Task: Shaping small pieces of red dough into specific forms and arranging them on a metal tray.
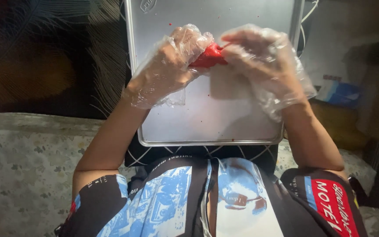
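Both of my hands wear loose clear plastic gloves and meet above a silver metal tray. Between them is a red soft lump, pinched from both sides. My left hand grips its left end with curled fingers. My right hand closes over its right end, hiding part of it. Tiny red specks dot the tray surface around the hands.
The tray rests on a dark patterned cushion on my lap. A floral grey covering spreads to the left. A dark patterned panel stands behind. At right lie a white cable and a blue and white packet.
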